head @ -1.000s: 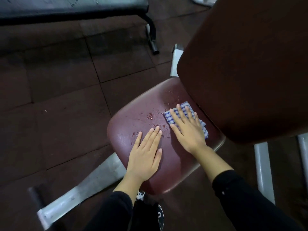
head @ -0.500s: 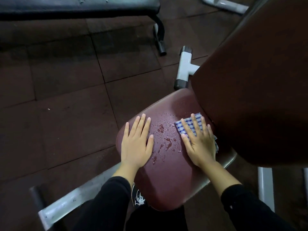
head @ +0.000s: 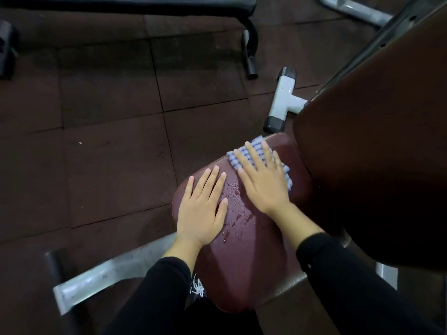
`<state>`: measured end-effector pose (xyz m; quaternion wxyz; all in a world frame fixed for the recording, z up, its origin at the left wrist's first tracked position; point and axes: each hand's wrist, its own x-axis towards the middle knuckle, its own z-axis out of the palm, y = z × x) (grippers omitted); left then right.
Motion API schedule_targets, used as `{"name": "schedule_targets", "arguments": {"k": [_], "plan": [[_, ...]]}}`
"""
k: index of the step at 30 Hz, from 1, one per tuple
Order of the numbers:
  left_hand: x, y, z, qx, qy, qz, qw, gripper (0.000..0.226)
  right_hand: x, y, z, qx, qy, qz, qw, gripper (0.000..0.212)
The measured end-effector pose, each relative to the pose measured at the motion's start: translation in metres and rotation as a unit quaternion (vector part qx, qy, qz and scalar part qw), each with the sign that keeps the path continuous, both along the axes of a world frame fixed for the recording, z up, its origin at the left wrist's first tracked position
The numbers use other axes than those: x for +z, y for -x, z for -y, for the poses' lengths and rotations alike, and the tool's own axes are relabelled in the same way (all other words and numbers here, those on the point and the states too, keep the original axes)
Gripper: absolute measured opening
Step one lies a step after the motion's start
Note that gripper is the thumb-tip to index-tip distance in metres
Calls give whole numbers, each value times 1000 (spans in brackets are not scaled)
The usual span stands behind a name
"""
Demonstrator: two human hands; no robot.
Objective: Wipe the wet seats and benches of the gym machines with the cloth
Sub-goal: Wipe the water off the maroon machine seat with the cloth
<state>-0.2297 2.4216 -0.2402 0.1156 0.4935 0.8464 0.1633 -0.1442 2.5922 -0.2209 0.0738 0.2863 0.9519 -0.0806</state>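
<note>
Fingers (head: pixel 254 155) of the right hand (head: pixel 264 182), flat, pressed the cloth (head: pixel 257 147), now shifted toward 11 o'clock on the seat (head: pixel 242 262); left hand (head: pixel 200 211) stayed flat.

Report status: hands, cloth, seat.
Right hand flat on checked cloth, far seat edge. Left hand flat on seat. Droplets between hands. Nothing blocking.

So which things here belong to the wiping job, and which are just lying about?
Job:
checked cloth under the flat right hand
wet maroon seat, droplets mid-seat
left hand, flat on the seat

Lying about:
black bench
white frame tube
maroon backrest
</note>
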Motion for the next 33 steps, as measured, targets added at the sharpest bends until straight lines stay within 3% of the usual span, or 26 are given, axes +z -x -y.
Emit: {"name": "schedule_targets", "arguments": {"k": [3, 6, 11, 15, 19, 23, 26, 28, 30, 33], "plan": [[0, 0, 0, 1, 3, 2, 1000, 56, 0, -41, -2, 29, 4, -3, 1000, 50], [0, 0, -1, 2, 5, -1, 1000, 56, 2, -50, -28, -47, 18, -1, 999, 52], [1, -1, -1, 4, 2, -4, 1000, 56, 1, 8, -56, -181, 47, -10, 982, 48], [1, -1, -1, 3, 4, -4, 1000, 56, 0, 28, -32, -91, 1, -8, 996, 57], [0, -1, 0, 4, 13, -2, 1000, 56, -3, -16, -10, 12, -12, -5, 1000, 51], [0, -2, 0, 1, 7, -1, 1000, 56, -3, -47, -31, -43, 9, -17, 999, 51], [0, -2, 0, 3, 1, 1, 1000, 56, 0, -23, -48, -146, 47, -53, 987, 47], [0, -2, 0, 4, -3, 1, 1000, 56, -2, 3, -54, -194, 37, -31, 980, 47], [0, -2, -1, 4, -8, -1, 1000, 56, -4, 23, -49, -172, -5, -12, 985, 52], [-1, -2, 0, 4, -9, 4, 1000, 56, -5, 24, -22, -55, -3, -13, 998, 55]]}}
